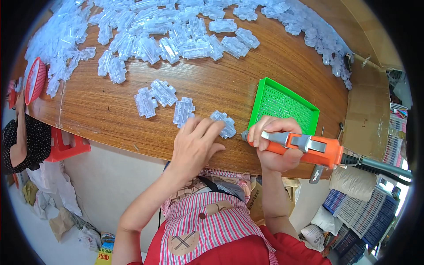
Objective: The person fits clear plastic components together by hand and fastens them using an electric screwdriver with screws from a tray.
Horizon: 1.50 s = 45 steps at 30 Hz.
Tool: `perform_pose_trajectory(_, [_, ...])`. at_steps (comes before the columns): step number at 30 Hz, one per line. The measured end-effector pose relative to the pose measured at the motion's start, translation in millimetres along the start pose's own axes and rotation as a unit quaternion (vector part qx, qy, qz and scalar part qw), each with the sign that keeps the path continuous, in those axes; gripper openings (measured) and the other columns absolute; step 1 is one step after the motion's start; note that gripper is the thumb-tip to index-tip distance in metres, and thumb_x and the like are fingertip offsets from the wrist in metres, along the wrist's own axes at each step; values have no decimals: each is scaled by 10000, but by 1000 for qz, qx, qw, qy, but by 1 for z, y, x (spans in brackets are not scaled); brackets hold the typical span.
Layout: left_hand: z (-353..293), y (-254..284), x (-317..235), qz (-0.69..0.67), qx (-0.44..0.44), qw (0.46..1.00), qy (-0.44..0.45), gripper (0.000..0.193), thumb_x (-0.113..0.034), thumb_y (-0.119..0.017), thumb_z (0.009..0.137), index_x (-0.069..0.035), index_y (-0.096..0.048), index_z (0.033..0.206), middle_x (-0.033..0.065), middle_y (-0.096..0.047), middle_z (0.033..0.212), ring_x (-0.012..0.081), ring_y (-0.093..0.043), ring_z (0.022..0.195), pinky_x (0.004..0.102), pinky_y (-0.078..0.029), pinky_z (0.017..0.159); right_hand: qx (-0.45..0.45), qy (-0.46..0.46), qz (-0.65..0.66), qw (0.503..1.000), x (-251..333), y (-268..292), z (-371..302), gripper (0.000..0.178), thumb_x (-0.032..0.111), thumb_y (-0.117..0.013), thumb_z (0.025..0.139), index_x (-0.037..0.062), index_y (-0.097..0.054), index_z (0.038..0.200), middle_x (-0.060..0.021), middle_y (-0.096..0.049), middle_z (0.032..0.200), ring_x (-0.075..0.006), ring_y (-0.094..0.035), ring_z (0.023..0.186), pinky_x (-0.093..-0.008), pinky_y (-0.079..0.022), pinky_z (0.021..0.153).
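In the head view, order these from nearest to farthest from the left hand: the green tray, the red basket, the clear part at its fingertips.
1. Clear part, touching the left hand.
2. Green tray, to the right.
3. Red basket, far left table edge.

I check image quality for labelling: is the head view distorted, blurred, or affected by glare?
Head view: strong fisheye bending, the wooden table edge curves; black corners. Left hand, right hand and orange power screwdriver are sharp. Clear plastic parts look pale and glary at the top. Soft, even light.
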<state>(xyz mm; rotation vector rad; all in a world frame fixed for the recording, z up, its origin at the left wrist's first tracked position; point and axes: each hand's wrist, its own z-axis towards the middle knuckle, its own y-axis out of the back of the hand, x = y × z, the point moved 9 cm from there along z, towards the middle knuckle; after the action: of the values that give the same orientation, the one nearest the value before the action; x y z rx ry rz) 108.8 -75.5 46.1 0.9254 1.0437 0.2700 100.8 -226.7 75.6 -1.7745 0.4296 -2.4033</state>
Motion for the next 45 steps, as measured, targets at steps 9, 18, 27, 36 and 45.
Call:
perform_pose_trajectory(9, [14,-28,17,-36,16,993,-114,400,-119,-729,709,-69,-662,1101,85,-652,1148,289,-589,1142,408,-492,953,-34,-1,39,999,-17,1,1,617,587,-706,801,-5,-577,915,-46,-537,608,-137,-522,519,-275,-449,488])
perform_pose_trajectory(18, [14,-30,21,-50,-16,994,-93,300,-62,-619,763,-40,-679,1056,90,-671,1104,270,-633,1080,374,-536,898,35,-21,0,999,-23,-8,3,646,621,-652,827,-3,-564,970,-44,-534,646,-170,-516,585,-317,-449,545])
perform_pose_trajectory(27, [9,-22,13,-19,-22,995,-98,321,-86,-634,756,-37,-657,1072,106,-653,1092,270,-627,1042,368,-521,873,50,-25,-36,998,-21,-11,9,670,669,-595,838,16,-548,983,-32,-506,598,-154,-495,538,-290,-422,474])
perform_pose_trajectory(36, [4,0,5,154,-32,987,-19,411,-47,-617,721,-47,-565,1130,139,-539,1170,333,-467,1159,487,-381,1006,-108,51,-45,992,55,47,27,661,691,-436,904,39,-530,963,-5,-434,542,-130,-459,502,-279,-407,474])
perform_pose_trajectory(45, [3,-121,-109,-46,53,984,-162,543,-308,-764,708,-59,-578,1154,60,-543,1003,200,-536,934,332,-442,752,-166,71,-53,982,65,71,5,661,679,-444,906,28,-544,961,-7,-434,537,-143,-468,501,-297,-432,484])
